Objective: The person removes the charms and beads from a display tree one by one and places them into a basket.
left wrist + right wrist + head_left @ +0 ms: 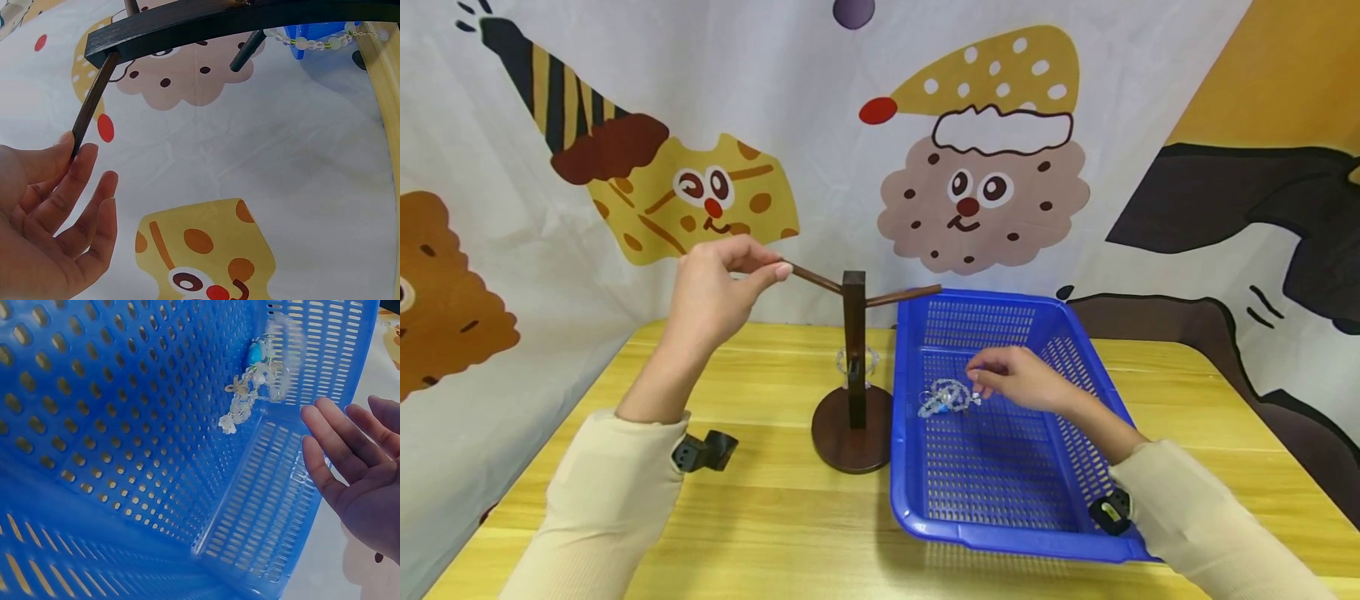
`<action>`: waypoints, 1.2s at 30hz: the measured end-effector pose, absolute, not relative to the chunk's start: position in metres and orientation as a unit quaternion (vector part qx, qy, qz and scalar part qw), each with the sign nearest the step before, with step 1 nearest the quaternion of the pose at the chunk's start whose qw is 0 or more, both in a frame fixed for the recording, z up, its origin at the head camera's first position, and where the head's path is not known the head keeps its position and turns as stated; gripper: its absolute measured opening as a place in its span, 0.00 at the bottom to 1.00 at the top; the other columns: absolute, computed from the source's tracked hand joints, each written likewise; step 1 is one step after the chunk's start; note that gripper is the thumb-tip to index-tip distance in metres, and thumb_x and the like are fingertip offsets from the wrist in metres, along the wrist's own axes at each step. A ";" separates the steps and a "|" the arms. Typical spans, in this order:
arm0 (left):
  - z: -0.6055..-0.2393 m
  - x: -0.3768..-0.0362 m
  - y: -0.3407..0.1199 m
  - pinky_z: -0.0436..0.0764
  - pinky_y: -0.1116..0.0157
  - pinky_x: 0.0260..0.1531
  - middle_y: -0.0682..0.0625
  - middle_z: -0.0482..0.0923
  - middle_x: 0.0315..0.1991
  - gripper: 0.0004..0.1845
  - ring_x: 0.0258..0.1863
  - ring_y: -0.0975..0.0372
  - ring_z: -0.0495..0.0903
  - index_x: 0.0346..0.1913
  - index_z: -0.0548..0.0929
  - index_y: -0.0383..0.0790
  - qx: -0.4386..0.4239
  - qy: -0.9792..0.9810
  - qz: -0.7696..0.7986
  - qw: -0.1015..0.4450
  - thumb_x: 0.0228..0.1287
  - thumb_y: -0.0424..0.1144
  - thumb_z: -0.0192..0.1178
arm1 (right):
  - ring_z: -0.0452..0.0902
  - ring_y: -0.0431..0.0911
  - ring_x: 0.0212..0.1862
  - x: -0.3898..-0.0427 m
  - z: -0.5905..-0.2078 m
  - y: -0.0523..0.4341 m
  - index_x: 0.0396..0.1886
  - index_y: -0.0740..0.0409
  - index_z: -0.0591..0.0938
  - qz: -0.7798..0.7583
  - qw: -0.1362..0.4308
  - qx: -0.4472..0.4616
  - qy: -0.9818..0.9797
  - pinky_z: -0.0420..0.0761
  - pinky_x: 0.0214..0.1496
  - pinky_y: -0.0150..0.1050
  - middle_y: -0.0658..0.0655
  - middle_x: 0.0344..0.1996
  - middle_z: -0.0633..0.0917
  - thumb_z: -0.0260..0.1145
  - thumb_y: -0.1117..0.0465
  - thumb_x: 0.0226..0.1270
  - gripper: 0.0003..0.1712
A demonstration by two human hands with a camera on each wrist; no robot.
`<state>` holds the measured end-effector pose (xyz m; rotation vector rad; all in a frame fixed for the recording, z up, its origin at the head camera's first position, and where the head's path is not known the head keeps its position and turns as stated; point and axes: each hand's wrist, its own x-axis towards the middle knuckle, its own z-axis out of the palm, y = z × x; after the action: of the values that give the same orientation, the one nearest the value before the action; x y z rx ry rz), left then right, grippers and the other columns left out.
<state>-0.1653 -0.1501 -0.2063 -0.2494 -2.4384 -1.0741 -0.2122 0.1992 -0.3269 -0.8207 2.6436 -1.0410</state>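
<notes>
Left hand [711,287] pinches the tip of a peg [811,277] on the wooden stand [853,375], thumb and forefinger closed on it. Right hand [1018,377] hovers inside the blue basket [1000,517], fingers relaxed, holding nothing, just beside a beaded bracelet [946,397] on the basket floor. Left wrist view alone shows a second bead strand [312,42] hanging on the stand. Stand and basket sit on a yellow table [760,533].

a pale beaded bracelet [253,387] lies in the blue basket [112,425], near the right hand's [359,469] relaxed fingers.
</notes>
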 end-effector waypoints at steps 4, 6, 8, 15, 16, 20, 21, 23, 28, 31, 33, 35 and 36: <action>-0.206 -0.165 -0.150 0.67 0.61 0.30 0.41 0.83 0.32 0.10 0.38 0.52 0.78 0.34 0.84 0.35 -0.091 -0.887 -0.390 0.231 0.58 0.40 0.63 | 0.80 0.53 0.30 -0.212 -0.325 0.199 0.41 0.66 0.80 -0.347 0.089 -0.274 0.892 0.78 0.32 0.36 0.51 0.25 0.82 0.57 0.68 0.65 0.09; -0.206 -0.165 -0.150 0.67 0.61 0.30 0.41 0.83 0.32 0.10 0.39 0.52 0.78 0.34 0.84 0.35 -0.091 -0.887 -0.389 0.230 0.58 0.40 0.63 | 0.80 0.51 0.30 -0.212 -0.322 0.199 0.41 0.66 0.80 -0.347 0.087 -0.275 0.892 0.78 0.33 0.38 0.51 0.25 0.83 0.57 0.67 0.65 0.09; -0.206 -0.165 -0.150 0.67 0.60 0.30 0.41 0.83 0.32 0.10 0.39 0.52 0.78 0.34 0.84 0.35 -0.090 -0.888 -0.389 0.229 0.58 0.41 0.63 | 0.80 0.50 0.30 -0.212 -0.319 0.199 0.40 0.66 0.80 -0.347 0.084 -0.277 0.892 0.79 0.33 0.38 0.51 0.25 0.83 0.57 0.67 0.65 0.08; -0.206 -0.165 -0.151 0.66 0.60 0.31 0.41 0.83 0.33 0.10 0.39 0.52 0.78 0.34 0.84 0.35 -0.092 -0.887 -0.390 0.229 0.58 0.41 0.63 | 0.80 0.51 0.31 -0.211 -0.306 0.196 0.39 0.65 0.81 -0.347 0.076 -0.294 0.888 0.78 0.35 0.39 0.49 0.24 0.82 0.56 0.68 0.66 0.08; -0.206 -0.165 -0.151 0.66 0.60 0.31 0.41 0.83 0.33 0.10 0.39 0.52 0.78 0.34 0.83 0.35 -0.092 -0.887 -0.390 0.229 0.58 0.41 0.63 | 0.80 0.51 0.31 -0.211 -0.304 0.195 0.39 0.64 0.81 -0.346 0.074 -0.294 0.888 0.78 0.36 0.39 0.49 0.24 0.82 0.56 0.68 0.66 0.08; -0.206 -0.165 -0.151 0.67 0.60 0.31 0.41 0.83 0.33 0.10 0.39 0.52 0.78 0.34 0.83 0.35 -0.091 -0.887 -0.390 0.228 0.58 0.41 0.63 | 0.80 0.49 0.31 -0.210 -0.295 0.190 0.39 0.64 0.81 -0.347 0.068 -0.297 0.887 0.78 0.36 0.37 0.49 0.24 0.82 0.56 0.68 0.66 0.08; -0.206 -0.165 -0.151 0.67 0.60 0.31 0.41 0.83 0.33 0.10 0.39 0.52 0.78 0.34 0.84 0.35 -0.091 -0.888 -0.390 0.228 0.58 0.41 0.63 | 0.80 0.48 0.30 -0.210 -0.292 0.189 0.39 0.64 0.81 -0.346 0.066 -0.296 0.888 0.78 0.36 0.37 0.49 0.24 0.82 0.56 0.68 0.66 0.08; -0.206 -0.165 -0.151 0.67 0.60 0.31 0.41 0.83 0.33 0.10 0.39 0.52 0.78 0.34 0.84 0.35 -0.091 -0.888 -0.389 0.227 0.58 0.41 0.63 | 0.80 0.46 0.31 -0.209 -0.287 0.187 0.40 0.64 0.80 -0.344 0.063 -0.296 0.889 0.78 0.36 0.37 0.50 0.25 0.82 0.56 0.67 0.66 0.08; -0.206 -0.165 -0.150 0.67 0.60 0.30 0.42 0.83 0.34 0.10 0.39 0.52 0.78 0.34 0.84 0.35 -0.093 -0.888 -0.390 0.227 0.58 0.41 0.63 | 0.80 0.46 0.31 -0.206 -0.275 0.184 0.41 0.64 0.81 -0.339 0.052 -0.296 0.892 0.77 0.37 0.36 0.49 0.25 0.82 0.57 0.66 0.67 0.08; -0.206 -0.165 -0.150 0.67 0.60 0.30 0.42 0.83 0.33 0.10 0.38 0.53 0.78 0.34 0.84 0.35 -0.093 -0.887 -0.391 0.228 0.58 0.41 0.63 | 0.80 0.47 0.31 -0.204 -0.268 0.182 0.40 0.63 0.81 -0.339 0.042 -0.301 0.890 0.77 0.37 0.37 0.49 0.25 0.82 0.57 0.66 0.67 0.08; -0.206 -0.165 -0.150 0.67 0.60 0.30 0.42 0.83 0.33 0.10 0.38 0.53 0.78 0.34 0.84 0.35 -0.093 -0.887 -0.391 0.228 0.58 0.40 0.63 | 0.80 0.47 0.31 -0.204 -0.263 0.180 0.40 0.63 0.81 -0.339 0.037 -0.305 0.889 0.77 0.37 0.36 0.49 0.25 0.82 0.57 0.66 0.67 0.08; -0.207 -0.165 -0.151 0.67 0.60 0.30 0.42 0.83 0.33 0.10 0.38 0.53 0.78 0.34 0.84 0.35 -0.093 -0.887 -0.391 0.228 0.58 0.41 0.63 | 0.80 0.46 0.31 -0.203 -0.259 0.179 0.41 0.62 0.81 -0.339 0.032 -0.309 0.888 0.77 0.37 0.37 0.49 0.25 0.82 0.56 0.66 0.67 0.08; -0.207 -0.165 -0.151 0.67 0.60 0.30 0.42 0.83 0.33 0.10 0.38 0.53 0.78 0.34 0.84 0.35 -0.092 -0.887 -0.391 0.228 0.58 0.41 0.63 | 0.80 0.45 0.31 -0.203 -0.258 0.178 0.41 0.62 0.81 -0.339 0.031 -0.311 0.887 0.77 0.37 0.37 0.49 0.25 0.83 0.56 0.66 0.67 0.08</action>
<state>-0.1653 -0.1506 -0.2066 -0.2541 -2.4412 -1.0778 -0.2031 0.1779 -0.2575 -0.9582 2.7345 -1.0449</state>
